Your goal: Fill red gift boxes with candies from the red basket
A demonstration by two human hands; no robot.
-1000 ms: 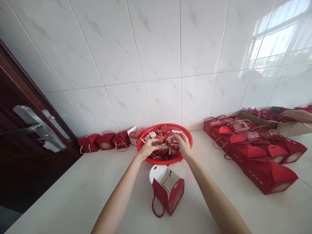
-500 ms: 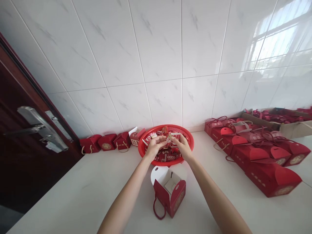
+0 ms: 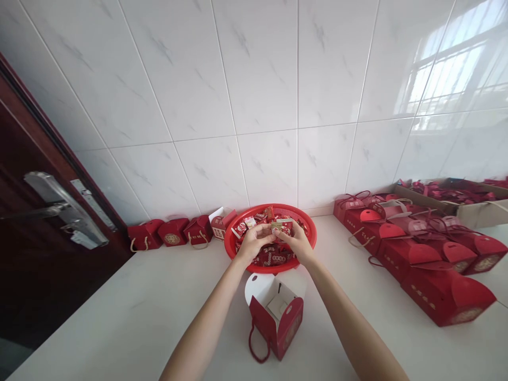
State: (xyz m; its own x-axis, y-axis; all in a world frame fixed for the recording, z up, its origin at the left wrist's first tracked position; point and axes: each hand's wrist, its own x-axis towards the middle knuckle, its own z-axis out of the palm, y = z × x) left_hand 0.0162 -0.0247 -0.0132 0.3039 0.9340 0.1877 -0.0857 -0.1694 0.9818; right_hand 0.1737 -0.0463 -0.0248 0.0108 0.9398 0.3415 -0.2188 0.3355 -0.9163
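In the red basket, wrapped sweets

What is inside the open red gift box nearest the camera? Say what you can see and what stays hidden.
The open red gift box shows only white inner walls and a folded white flap; no sweets show in it. Its bottom is hidden by the front wall. Both hands are over the red basket behind it.
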